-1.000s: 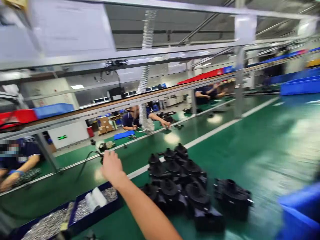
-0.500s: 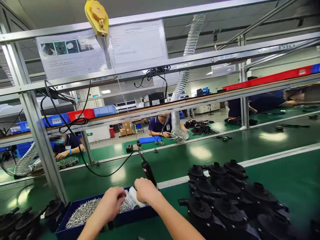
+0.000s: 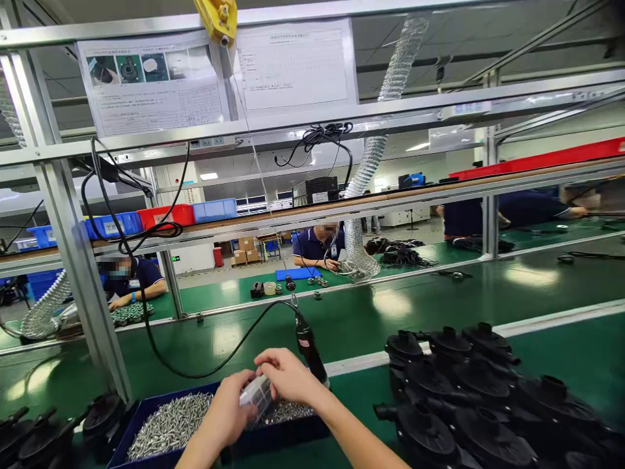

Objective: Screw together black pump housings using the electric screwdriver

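My left hand (image 3: 228, 409) is closed around a small clear plastic box (image 3: 257, 395), its thumb on the near side. From the far right, my right hand (image 3: 288, 376) grips the upper end of the same box, its fingers bent over the top; the fingertips are partly hidden. Both hands are above a dark blue bin (image 3: 293, 430). Long silver screws (image 3: 170, 422) fill the bin's left part, and smaller shiny metal pieces (image 3: 291, 412) lie in its right part. Just behind my right hand hangs a black electric screwdriver (image 3: 308, 345) on its cord.
Several black round housings (image 3: 424, 426) stand at the right, and more housings (image 3: 46, 430) at the left. A metal post (image 3: 81, 273) rises at the left. A black cable (image 3: 195, 374) loops over the green bench. Co-workers sit across the bench.
The view has shifted, so the bench things appear farther right. My hands have come closer together. The box, earlier spread between them with a white part at the right, now looks compact.
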A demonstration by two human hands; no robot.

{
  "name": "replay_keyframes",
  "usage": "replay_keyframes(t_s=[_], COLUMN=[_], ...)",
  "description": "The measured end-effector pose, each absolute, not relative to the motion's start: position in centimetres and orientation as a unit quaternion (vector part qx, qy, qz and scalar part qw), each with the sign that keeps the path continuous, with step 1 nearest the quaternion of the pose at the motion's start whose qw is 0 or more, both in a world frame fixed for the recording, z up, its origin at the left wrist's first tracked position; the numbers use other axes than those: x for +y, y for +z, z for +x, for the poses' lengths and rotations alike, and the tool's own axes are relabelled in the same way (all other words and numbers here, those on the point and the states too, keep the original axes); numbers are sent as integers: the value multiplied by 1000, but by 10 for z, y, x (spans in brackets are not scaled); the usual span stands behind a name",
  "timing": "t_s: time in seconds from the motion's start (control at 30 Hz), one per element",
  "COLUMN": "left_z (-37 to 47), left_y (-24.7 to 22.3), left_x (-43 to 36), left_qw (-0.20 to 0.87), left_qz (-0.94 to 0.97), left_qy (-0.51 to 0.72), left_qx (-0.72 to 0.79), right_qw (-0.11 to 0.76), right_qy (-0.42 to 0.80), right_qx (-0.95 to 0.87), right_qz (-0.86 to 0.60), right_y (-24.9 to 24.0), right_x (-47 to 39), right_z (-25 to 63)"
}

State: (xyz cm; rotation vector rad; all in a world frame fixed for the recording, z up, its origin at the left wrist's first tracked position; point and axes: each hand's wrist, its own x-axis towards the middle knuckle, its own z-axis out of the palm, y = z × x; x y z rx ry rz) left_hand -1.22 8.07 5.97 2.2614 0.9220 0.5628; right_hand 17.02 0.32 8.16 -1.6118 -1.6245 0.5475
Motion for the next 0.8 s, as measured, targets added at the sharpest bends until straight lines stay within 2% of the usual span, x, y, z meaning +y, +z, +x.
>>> replay_keyframes(t_s=[0.13, 0.27, 0.33, 0.63, 0.8], left_z=[-16, -10, -6, 1, 1], left_y=[56, 55, 54, 51, 53], left_x=[103, 106, 105, 86, 85], left_qw=[364, 485, 510, 446, 446], left_qz=[844, 777, 738, 732, 732], left_qy=[250, 327, 380, 449, 449], left_qx=[305, 235, 225, 253, 252], right_qw=[406, 418, 429, 483, 515], right_qy=[126, 107, 97, 32, 5], right_qx=[-697, -698, -684, -699, -699], right_qz=[-578, -572, -582, -527, -496], right_y=[78, 71, 70, 73, 68], right_x=[-11, -11, -9, -7, -2], right_z=[177, 186, 187, 176, 177])
